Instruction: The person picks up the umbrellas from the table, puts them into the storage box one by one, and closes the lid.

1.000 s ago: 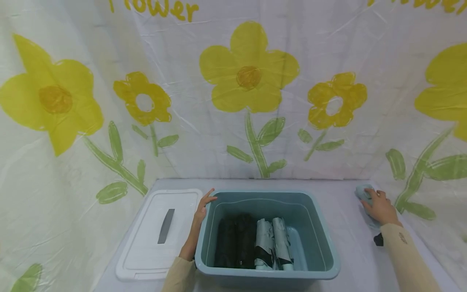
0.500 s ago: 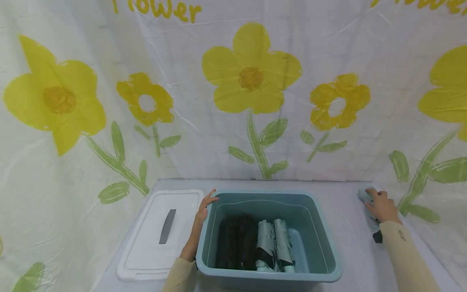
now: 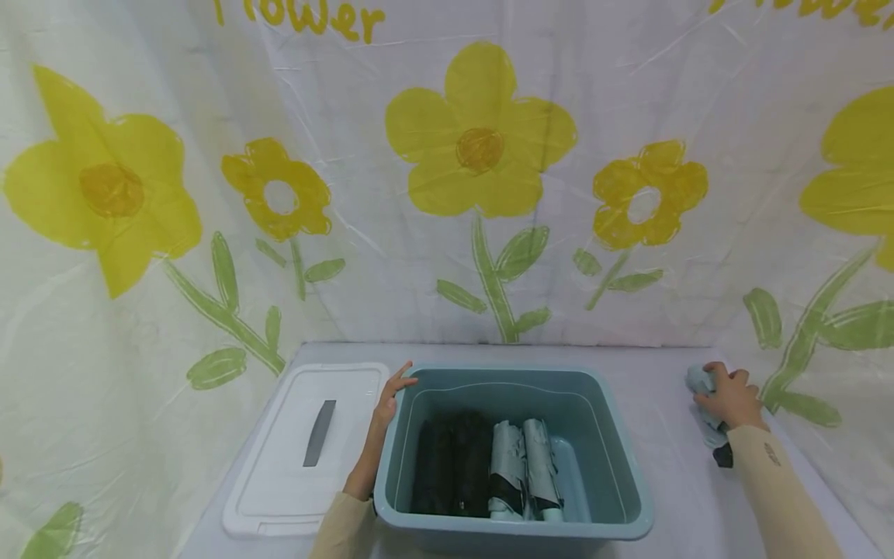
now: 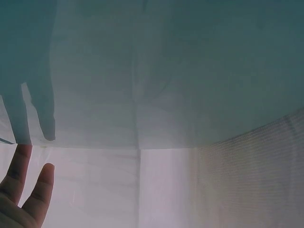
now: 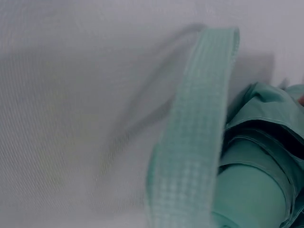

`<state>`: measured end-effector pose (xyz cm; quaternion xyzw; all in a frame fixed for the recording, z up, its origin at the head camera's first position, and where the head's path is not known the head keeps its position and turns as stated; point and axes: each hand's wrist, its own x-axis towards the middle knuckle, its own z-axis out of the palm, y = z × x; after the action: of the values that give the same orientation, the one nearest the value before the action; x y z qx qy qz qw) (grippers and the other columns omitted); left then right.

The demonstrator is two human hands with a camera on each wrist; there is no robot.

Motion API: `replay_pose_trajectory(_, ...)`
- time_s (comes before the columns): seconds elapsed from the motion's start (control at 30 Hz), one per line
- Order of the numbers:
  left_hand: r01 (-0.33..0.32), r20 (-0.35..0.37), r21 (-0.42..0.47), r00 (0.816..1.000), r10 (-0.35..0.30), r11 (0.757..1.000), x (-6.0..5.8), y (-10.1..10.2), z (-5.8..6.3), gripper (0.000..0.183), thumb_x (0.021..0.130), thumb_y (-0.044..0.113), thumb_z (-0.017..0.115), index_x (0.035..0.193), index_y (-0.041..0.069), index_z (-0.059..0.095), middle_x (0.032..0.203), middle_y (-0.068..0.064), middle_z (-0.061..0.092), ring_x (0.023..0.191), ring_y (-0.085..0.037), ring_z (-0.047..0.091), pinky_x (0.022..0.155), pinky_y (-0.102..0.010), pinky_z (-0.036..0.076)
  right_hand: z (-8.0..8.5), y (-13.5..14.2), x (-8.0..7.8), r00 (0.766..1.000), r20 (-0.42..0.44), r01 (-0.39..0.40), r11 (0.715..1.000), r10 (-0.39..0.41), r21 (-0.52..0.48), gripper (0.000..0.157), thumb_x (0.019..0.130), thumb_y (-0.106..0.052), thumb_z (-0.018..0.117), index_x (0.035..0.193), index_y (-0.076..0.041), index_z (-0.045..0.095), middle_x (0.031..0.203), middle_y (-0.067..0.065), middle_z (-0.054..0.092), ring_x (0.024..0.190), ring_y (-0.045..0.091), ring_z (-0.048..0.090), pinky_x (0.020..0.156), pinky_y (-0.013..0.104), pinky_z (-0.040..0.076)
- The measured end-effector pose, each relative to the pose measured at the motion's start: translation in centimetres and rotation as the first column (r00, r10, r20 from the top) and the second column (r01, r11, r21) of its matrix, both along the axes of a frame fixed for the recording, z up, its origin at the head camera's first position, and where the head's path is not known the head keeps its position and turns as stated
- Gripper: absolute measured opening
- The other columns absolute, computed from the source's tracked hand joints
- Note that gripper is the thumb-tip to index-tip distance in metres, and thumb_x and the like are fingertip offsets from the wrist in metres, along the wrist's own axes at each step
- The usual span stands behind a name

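At the far right of the table, my right hand (image 3: 731, 396) grips a light teal folded umbrella (image 3: 701, 380), fingers curled over it from above. A black end (image 3: 723, 456) shows near my right sleeve. In the right wrist view, the umbrella's teal wrist strap (image 5: 194, 128) loops up beside its rounded handle end (image 5: 249, 197) and bunched fabric. My left hand (image 3: 388, 400) rests along the left side of a teal plastic bin (image 3: 625, 458), its fingertips at the rim. Seen from the left wrist, two fingers (image 4: 42, 190) extend close to the bin's smooth outer wall.
Inside the bin lie two black rolled bundles (image 3: 454, 466) and two silvery folded umbrellas (image 3: 508, 458), side by side. Bare bin floor (image 3: 569, 473) shows at their right. A white lid (image 3: 279, 450) with a grey handle lies left of the bin. A flower-printed curtain (image 3: 391, 310) hangs behind the table.
My right hand has shifted the teal umbrella slightly toward me, and more of it shows below the fingers. My left hand has stayed at the bin's rim.
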<state>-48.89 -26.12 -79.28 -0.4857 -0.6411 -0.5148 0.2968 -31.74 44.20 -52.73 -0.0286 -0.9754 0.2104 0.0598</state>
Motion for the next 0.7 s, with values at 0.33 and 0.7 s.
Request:
replay_pose_trajectory(0.33,-0.007,-0.029,0.016,1.000,0.008,1.000,11.3,4.7,15.1,0.055,0.102,0.035,0.015,0.131,0.001,0.047,0.148,-0.021,0.028,0.138,-0.032,0.025,0.109,-0.038,0.019,0.2,0.3,-0.1,0.998,0.030,-0.060,0.998,0.061,-0.011,0.064,0.081,-0.021,0.061,0.127,0.004,0.024,0.103,0.041,0.024,0.066,0.045,0.046,0.051,0.043,0.041)
replay_pose_trajectory(0.7,0.041,0.005,0.018,0.999,-0.042,0.999,-0.3,0.2,-0.6,0.073,0.094,0.060,0.025,0.128,0.002,0.053,0.146,-0.028,0.027,0.136,-0.042,0.023,0.110,-0.047,0.017,1.1,-0.1,1.2,0.998,-0.053,-0.042,0.998,0.044,0.044,0.063,0.078,-0.023,0.065,0.124,0.003,0.031,0.101,0.039,0.028,0.074,0.054,0.041,0.054,0.053,0.036)
